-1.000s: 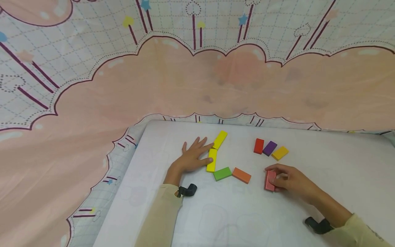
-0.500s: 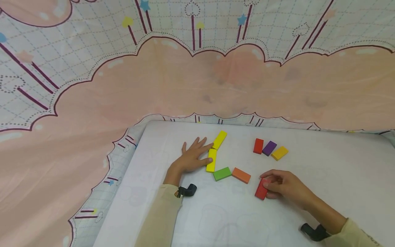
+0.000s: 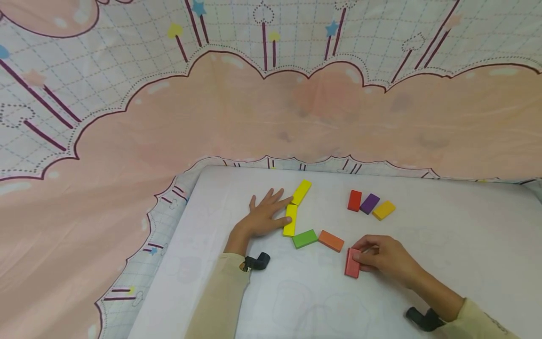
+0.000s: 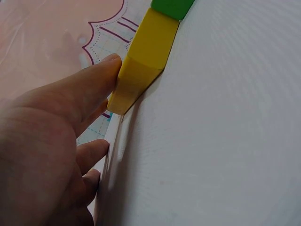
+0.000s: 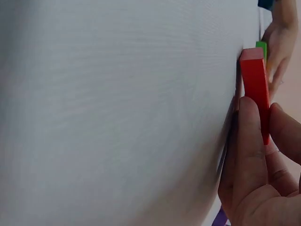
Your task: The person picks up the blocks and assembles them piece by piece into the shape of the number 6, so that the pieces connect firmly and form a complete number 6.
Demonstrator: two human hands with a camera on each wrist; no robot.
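red block [image 3: 351, 266] further left, lengthwise roughly fore-and-aft

- Looks like a play spot; I can't tell which room.
- Far and left: a big pink cloth [image 3: 271, 117] with stars [image 3: 331, 28].
- Near: a white surface [image 3: 296, 301] with bright blocks [image 3: 305, 239].

A star-printed cloth [image 3: 237, 117] rises beyond the far edge of the white table [image 3: 474, 226] and shows past its left edge.
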